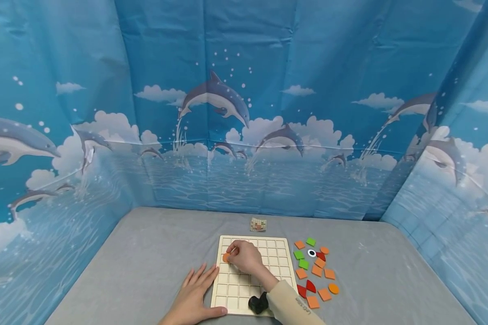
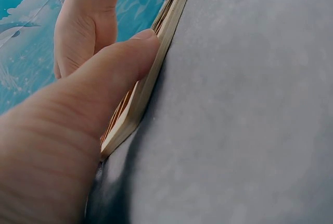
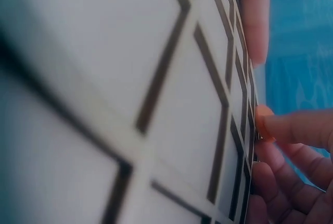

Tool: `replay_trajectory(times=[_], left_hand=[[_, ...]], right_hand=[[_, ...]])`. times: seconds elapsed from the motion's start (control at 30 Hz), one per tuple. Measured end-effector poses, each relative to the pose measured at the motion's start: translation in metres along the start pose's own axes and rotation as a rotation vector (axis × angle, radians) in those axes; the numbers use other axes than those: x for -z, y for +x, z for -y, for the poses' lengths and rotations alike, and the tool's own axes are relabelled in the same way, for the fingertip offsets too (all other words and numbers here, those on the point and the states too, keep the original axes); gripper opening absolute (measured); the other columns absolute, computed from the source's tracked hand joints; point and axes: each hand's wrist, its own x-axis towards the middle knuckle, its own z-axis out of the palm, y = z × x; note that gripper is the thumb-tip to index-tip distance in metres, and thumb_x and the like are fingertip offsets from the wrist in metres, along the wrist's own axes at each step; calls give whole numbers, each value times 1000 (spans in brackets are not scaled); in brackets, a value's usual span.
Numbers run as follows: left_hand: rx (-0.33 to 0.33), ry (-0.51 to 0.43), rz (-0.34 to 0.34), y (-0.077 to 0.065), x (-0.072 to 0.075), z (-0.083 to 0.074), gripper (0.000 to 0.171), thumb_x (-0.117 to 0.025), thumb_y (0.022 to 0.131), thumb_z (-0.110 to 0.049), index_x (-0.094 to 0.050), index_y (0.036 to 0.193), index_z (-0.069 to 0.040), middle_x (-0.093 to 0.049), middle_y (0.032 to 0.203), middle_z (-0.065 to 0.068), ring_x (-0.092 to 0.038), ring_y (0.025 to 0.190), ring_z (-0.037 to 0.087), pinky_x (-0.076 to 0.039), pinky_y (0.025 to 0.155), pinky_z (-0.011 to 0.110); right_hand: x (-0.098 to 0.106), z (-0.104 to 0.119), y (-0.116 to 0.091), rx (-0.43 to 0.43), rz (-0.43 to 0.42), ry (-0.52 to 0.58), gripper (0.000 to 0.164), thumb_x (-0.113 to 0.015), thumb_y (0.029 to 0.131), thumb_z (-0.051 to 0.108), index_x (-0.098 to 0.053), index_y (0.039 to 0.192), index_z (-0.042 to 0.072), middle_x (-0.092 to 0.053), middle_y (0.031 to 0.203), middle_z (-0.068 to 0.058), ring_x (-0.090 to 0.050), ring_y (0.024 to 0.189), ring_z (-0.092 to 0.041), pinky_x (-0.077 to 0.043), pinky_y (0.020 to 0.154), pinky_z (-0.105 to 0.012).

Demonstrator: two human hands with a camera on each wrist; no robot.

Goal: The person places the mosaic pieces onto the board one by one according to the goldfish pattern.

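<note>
A pale wooden grid board (image 1: 233, 290) lies on the grey table. My right hand (image 1: 246, 257) reaches over it and pinches an orange round piece (image 1: 226, 257) between thumb and fingertips, at a square near the board's left edge. In the right wrist view the orange piece (image 3: 265, 122) stands tilted against the grid, its far part hidden by the thumb. My left hand (image 1: 192, 293) rests at the board's left side, fingers straight and spread. Its thumb (image 2: 125, 60) lies along the board's near edge in the left wrist view.
Right of the board lie loose pieces: orange squares (image 1: 324, 294), green squares (image 1: 298, 255), red quarter-rounds (image 1: 311, 286), orange rounds (image 1: 333, 288) and a white eye-like round (image 1: 312, 253). A small patterned card (image 1: 258, 225) lies behind the board. A dolphin-printed curtain (image 1: 244, 180) surrounds the table.
</note>
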Motion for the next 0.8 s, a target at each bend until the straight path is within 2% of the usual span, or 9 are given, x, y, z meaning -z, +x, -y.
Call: replay_trajectory(times=[0.43,0.8], left_hand=[[11,0,20,1,0,0,102,-58,74,-74,-34,148,-9,-34,150,5,-18,140,35,-9,107,59],[20,-7,25,1,1,-1,102,-58,74,-74,-35,148,-9,-34,150,6,-18,140,35,-8,108,58]], right_hand=[[-1,2,2,-19,23,-58,9,-72,81,10,-69,89,13,-54,68,8,-47,55,-10,-39,48,-28],[-2,1,2,11,25,-70,11,-73,81,10,-71,92,12,-54,69,6,-46,55,-10,-38,49,-29]])
